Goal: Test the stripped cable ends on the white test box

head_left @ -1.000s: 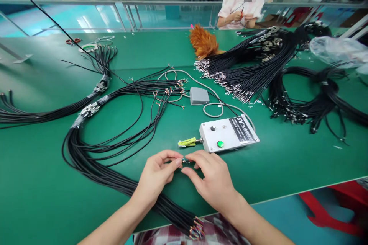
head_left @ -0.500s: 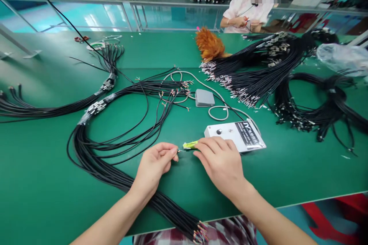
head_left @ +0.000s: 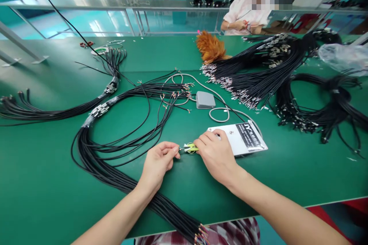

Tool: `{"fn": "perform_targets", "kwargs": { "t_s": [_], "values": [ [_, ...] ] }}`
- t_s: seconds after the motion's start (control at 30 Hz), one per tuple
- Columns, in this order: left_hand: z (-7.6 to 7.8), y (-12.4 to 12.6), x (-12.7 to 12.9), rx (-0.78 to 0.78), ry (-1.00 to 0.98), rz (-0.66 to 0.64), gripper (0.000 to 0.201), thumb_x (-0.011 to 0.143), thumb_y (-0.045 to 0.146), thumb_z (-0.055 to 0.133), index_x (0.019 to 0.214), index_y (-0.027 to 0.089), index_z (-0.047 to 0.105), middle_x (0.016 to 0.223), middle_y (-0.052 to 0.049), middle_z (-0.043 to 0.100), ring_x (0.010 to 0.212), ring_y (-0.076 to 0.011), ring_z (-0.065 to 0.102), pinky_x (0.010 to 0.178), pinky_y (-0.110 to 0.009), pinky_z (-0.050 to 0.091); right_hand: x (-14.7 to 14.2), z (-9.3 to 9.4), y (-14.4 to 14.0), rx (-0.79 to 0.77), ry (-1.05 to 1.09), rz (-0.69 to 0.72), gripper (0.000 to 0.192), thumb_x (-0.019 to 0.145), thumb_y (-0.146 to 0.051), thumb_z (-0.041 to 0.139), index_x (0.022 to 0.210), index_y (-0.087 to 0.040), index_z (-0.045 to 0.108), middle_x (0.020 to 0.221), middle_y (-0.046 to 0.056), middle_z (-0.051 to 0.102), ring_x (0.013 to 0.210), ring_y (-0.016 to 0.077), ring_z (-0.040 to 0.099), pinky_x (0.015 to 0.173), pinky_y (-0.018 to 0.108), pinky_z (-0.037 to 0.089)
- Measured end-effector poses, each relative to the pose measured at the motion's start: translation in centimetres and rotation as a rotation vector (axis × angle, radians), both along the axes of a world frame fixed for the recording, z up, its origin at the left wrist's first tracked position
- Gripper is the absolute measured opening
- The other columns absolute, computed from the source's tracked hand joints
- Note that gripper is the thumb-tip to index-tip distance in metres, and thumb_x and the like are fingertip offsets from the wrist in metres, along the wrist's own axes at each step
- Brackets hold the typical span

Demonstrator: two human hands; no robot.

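My left hand (head_left: 162,157) is closed, thumb and forefinger pinching a thin cable end (head_left: 180,149) with bare wire tips pointing right. Just right of those tips is a small yellow-green clip (head_left: 191,147), its jaws facing the wire. My right hand (head_left: 217,153) is closed on the clip's rear end and covers the near left corner of a white control box (head_left: 227,132). Whether the wire tips touch the clip's jaws, I cannot tell. Below my left forearm runs a thick bundle of black cables (head_left: 115,178), its stripped coloured ends at the table's front edge.
A grey pedal switch (head_left: 205,100) with a looping grey cord lies behind the box. Piles of black cables (head_left: 244,80) fill the right side, beside an orange feather duster (head_left: 211,47). Another cable bundle (head_left: 51,114) lies left. Across the table a person (head_left: 244,15) handles something small.
My right hand has tilted and closed more around the clip, whose jaws look more spread. My left hand keeps its pinch on the cable. The view has shifted slightly.
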State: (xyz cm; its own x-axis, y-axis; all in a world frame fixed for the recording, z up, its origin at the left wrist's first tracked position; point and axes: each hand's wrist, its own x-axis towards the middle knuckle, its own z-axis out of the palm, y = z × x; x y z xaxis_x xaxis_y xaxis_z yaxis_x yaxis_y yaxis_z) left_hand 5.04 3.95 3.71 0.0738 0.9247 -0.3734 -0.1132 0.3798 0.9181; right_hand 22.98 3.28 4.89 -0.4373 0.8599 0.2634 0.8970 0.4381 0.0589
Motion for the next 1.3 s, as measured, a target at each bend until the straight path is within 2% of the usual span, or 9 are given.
{"fn": "perform_targets", "kwargs": {
  "t_s": [0.17,0.47,0.6,0.7,0.77,0.83,0.93,1.1,1.3],
  "values": [
    [-0.5,0.2,0.5,0.019,0.037,0.017,0.035,0.064,0.039,0.078,0.078,0.010,0.063,0.055,0.002,0.062,0.034,0.0002,0.029,0.037,-0.016,0.014,0.0,0.6,0.5,-0.031,0.008,0.001,0.013,0.082,-0.009,0.068,0.074,-0.018,0.062,0.074,0.001,0.066,0.080,0.0200,0.056,0.084,0.038,0.028],
    [-1.1,0.6,1.1,0.037,0.100,0.006,0.036,0.062,0.041,0.078,0.077,0.011,0.063,0.054,0.002,0.062,0.033,-0.0006,0.030,0.035,-0.016,0.016,-0.2,0.5,0.6,-0.063,-0.001,-0.024,0.010,0.077,-0.013,0.072,0.081,-0.017,0.064,0.079,0.003,0.067,0.085,0.0223,0.058,0.096,0.044,0.026],
    [-1.1,0.7,1.1,0.039,0.119,-0.018,0.036,0.062,0.041,0.078,0.077,0.011,0.063,0.054,0.002,0.061,0.033,-0.0007,0.030,0.035,-0.016,0.016,0.6,1.3,-0.5,-0.056,0.080,-0.014,0.017,0.080,-0.023,0.075,0.092,-0.018,0.065,0.095,0.005,0.072,0.097,0.0250,0.061,0.104,0.050,0.022],
    [-1.0,0.7,0.9,0.034,0.119,-0.026,0.036,0.063,0.041,0.078,0.077,0.011,0.064,0.054,0.002,0.061,0.034,-0.0009,0.030,0.036,-0.016,0.016,2.7,1.7,-2.5,0.049,0.256,-0.032,0.021,0.088,-0.028,0.070,0.106,-0.020,0.063,0.112,0.004,0.072,0.107,0.0239,0.061,0.105,0.048,0.024],
    [-0.8,0.7,0.8,0.030,0.109,-0.027,0.035,0.062,0.040,0.078,0.076,0.011,0.065,0.054,0.001,0.062,0.034,-0.0011,0.031,0.036,-0.016,0.016,4.3,1.5,-4.2,0.174,0.390,-0.094,0.014,0.093,-0.023,0.063,0.106,-0.021,0.063,0.113,0.003,0.073,0.107,0.0221,0.062,0.103,0.046,0.029],
    [-0.7,0.7,0.8,0.026,0.098,-0.027,0.035,0.062,0.039,0.079,0.075,0.010,0.065,0.054,0.001,0.062,0.034,-0.0012,0.031,0.036,-0.016,0.017,5.5,0.7,-5.9,0.272,0.495,-0.154,0.006,0.094,-0.020,0.060,0.098,-0.021,0.064,0.109,0.004,0.075,0.103,0.0225,0.064,0.098,0.044,0.034],
    [-0.6,0.7,0.8,0.026,0.088,-0.027,0.034,0.062,0.038,0.079,0.075,0.011,0.066,0.054,0.001,0.061,0.034,-0.0014,0.031,0.037,-0.016,0.017,6.0,-0.7,-7.6,0.295,0.533,-0.172,0.007,0.094,-0.018,0.059,0.091,-0.022,0.064,0.109,0.006,0.076,0.105,0.0254,0.063,0.095,0.045,0.036],
    [-0.6,0.8,0.7,0.032,0.115,-0.035,0.033,0.062,0.038,0.079,0.075,0.012,0.065,0.054,0.001,0.061,0.034,-0.0019,0.032,0.037,-0.017,0.017,5.7,-2.1,-7.6,0.324,0.481,-0.152,0.008,0.090,-0.017,0.065,0.087,-0.024,0.062,0.104,0.001,0.077,0.104,0.0260,0.064,0.094,0.045,0.036],
    [-0.7,0.5,-0.3,0.064,0.153,-0.025,0.032,0.068,0.039,0.076,0.076,0.011,0.063,0.057,0.000,0.061,0.033,-0.0014,0.030,0.037,-0.017,0.015,6.2,-2.4,-6.9,0.363,0.473,-0.157,0.009,0.088,-0.018,0.069,0.086,-0.025,0.063,0.100,-0.001,0.078,0.099,0.0262,0.065,0.094,0.046,0.037]
  ]
}}
